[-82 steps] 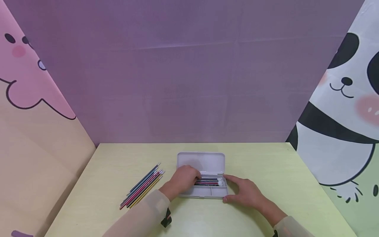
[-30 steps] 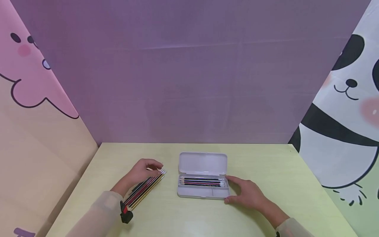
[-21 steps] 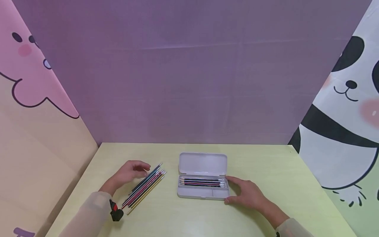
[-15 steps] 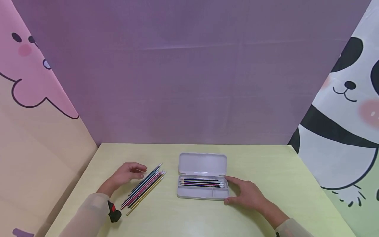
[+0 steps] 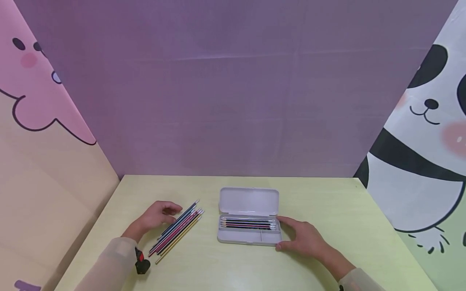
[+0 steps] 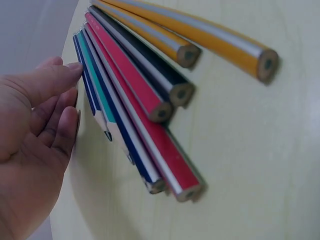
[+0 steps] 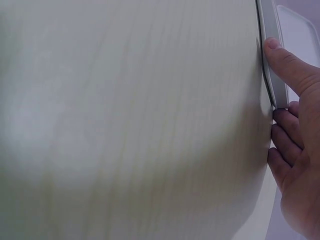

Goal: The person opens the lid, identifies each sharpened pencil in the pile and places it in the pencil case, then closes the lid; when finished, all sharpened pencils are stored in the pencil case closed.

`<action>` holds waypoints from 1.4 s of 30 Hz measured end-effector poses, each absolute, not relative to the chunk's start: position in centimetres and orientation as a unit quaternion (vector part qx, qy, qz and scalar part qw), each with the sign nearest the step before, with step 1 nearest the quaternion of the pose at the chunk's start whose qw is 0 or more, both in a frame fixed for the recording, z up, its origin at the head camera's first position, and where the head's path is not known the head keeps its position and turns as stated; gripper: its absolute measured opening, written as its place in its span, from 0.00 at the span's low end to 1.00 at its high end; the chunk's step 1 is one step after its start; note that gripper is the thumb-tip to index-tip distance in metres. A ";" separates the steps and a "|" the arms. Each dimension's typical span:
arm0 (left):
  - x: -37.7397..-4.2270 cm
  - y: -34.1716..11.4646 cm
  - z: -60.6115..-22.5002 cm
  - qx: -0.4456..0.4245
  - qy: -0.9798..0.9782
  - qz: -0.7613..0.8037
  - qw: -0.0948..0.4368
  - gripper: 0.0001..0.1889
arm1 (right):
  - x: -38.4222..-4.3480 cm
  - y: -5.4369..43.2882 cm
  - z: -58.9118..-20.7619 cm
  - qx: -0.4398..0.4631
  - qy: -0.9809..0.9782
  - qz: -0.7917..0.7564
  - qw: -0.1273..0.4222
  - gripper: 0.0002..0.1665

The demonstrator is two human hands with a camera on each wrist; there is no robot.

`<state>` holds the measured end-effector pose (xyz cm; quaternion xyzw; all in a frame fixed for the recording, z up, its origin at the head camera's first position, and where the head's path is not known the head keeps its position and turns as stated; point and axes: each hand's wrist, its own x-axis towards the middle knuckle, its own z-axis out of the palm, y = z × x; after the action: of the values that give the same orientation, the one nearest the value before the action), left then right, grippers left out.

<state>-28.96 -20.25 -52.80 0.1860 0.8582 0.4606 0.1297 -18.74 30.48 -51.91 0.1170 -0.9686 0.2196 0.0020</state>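
My left hand (image 5: 154,214), fingers loosely bent with nothing in them, is at the left side of a bundle of loose pencils (image 5: 176,231). In the left wrist view the thumb tip comes right up to a dark blue pencil; green, red (image 6: 175,170) and yellow pencils (image 6: 220,35) fan out beyond it. Some ends there are flat and unsharpened, others pointed. A pale pencil case (image 5: 233,236) lies with its lid raised, several pencils (image 5: 249,224) side by side in its back compartment. My right hand (image 5: 306,238) holds the case's right end between thumb and index finger.
The case's lid (image 5: 249,201) leans back behind the tray. Its front compartments hold nothing visible. A pale wooden table (image 5: 309,194) bears everything, with a purple backdrop (image 5: 233,101) behind and cartoon-printed panels (image 5: 411,182) at either side. A black wrist camera (image 5: 142,262) hangs under the left sleeve.
My left hand has left the case, passed over the loose pencils' eraser ends, and drawn back to their left side. The right hand has stayed at the case's end.
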 end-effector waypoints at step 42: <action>-28.0 -19.7 -50.4 0.153 0.907 0.388 0.063 0.09 | -19.0 30.7 -52.2 0.120 -0.968 0.221 0.000 0.56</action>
<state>-27.97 -19.68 -50.39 0.1529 0.9069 0.3876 0.0628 -18.99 30.73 -52.16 0.1198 -0.9679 0.2209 -0.0003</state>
